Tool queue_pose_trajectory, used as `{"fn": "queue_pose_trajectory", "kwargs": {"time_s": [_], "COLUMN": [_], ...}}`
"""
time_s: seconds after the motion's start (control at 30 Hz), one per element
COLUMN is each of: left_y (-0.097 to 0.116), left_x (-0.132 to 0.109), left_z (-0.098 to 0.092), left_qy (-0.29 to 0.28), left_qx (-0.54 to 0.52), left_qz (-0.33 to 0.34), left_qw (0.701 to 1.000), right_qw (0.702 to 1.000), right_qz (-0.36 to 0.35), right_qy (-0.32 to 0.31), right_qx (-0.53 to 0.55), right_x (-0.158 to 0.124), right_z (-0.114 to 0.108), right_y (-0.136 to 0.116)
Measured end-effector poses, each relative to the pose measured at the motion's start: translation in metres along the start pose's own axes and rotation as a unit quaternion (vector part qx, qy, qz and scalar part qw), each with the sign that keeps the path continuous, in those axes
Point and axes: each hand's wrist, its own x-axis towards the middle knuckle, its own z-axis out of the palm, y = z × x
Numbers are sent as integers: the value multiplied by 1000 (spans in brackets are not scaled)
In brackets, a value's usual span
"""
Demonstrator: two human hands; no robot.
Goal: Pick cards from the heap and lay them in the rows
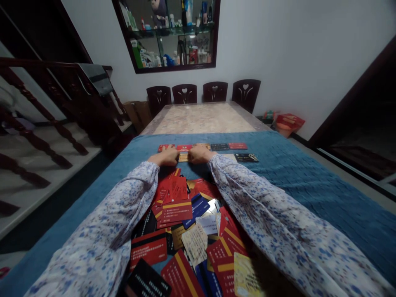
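My left hand (168, 156) and my right hand (199, 154) reach to the far part of the blue cloth, fingers curled in. Between them lies a yellowish card (183, 157), with fingers of each hand at its ends. Just beyond it is a red card (185, 147) in a row with another red card (163, 147), a dark card (219, 147) and a red card (238, 146) at the right end. In the nearer row, a black card (246, 157) lies right of my right hand. My hands partly hide both rows.
A loose heap of overlapping cards (176, 210), red, blue, black and gold, spreads between my forearms. The blue cloth (293, 185) covers the near part of the stone-topped table (201, 117). Several dark chairs (215, 90) stand at the far end, and a stair railing (40, 107) is at the left.
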Motion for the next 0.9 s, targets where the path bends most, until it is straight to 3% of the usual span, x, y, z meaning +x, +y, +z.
{"fn": "queue_pose_trajectory", "kwargs": {"time_s": [0.37,0.53,0.73,0.9], "left_y": [-10,-10,-2,7], "left_x": [11,3,-13,-19], "left_z": [10,6,-9,-18], "left_qy": [6,29,87,153], "left_qx": [23,40,27,13], "left_qz": [3,11,25,45], "left_qw": [1000,999,996,987], "right_qw": [1000,1000,999,995], "right_qz": [11,-7,-7,5], "right_qy": [10,19,44,102], "right_qx": [6,10,9,13], "right_x": [-3,-6,-20,-47], "right_z": [0,-3,-15,-26], "right_y": [2,11,34,49]}}
